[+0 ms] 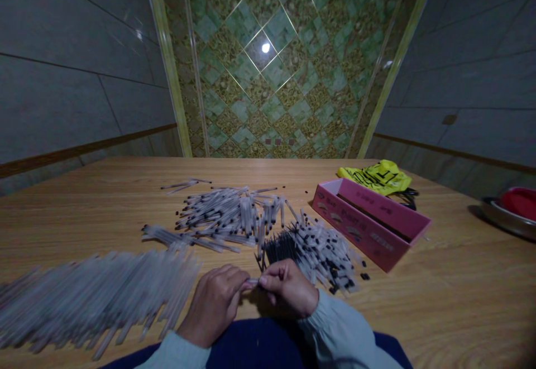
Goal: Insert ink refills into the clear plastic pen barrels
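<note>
My left hand (214, 305) and my right hand (288, 286) meet at the near edge of a wooden table (460, 302), both pinched on one thin clear pen tube (251, 283) held between their fingertips. Just beyond my right hand lies a heap of thin black refills and small black caps (318, 249). To the left spreads a wide pile of clear pen barrels (96, 296). A further pile of clear tubes with dark tips (228, 215) lies in the middle of the table.
An open pink cardboard box (371, 221) stands right of the piles. Behind it lies a yellow printed bag (377, 176). A metal bowl with something red in it (513, 210) sits at the far right edge. Tiled walls close in behind the table.
</note>
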Tool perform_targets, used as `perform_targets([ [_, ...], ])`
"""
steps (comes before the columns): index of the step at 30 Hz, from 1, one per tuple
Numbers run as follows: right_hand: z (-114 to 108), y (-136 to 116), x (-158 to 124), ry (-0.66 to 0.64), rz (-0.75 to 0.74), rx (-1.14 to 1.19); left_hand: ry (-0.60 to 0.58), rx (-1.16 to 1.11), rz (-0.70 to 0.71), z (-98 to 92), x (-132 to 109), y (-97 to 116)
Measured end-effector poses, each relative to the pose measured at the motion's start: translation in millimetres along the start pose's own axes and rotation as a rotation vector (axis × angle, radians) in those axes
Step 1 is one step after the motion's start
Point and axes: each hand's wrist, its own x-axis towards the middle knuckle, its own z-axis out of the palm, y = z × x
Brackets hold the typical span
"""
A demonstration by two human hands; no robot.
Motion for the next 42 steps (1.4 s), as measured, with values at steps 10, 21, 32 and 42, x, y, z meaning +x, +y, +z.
perform_targets([
  [10,-107.2,-16.5,-10.2,0.829,-0.296,-0.963,0.295,-0.287,-0.367,-8.3,-0.3,-46.2],
  [21,-111.4,6.5,-6.5,0.898,-0.106,-1.221,0.227,0.377,-0.785,-33.6,-27.9,-85.4],
  [32,-19.6,-22.8,10.7,0.355,-0.401,-1.139,0.136,0.585,-0.759,-24.3,-32.2,-85.7],
  [42,48.8,-7.0,66.3,0.102,-0.314,-1.339,0.223,0.177,-0.517,-16.1,-14.4,-57.2],
])
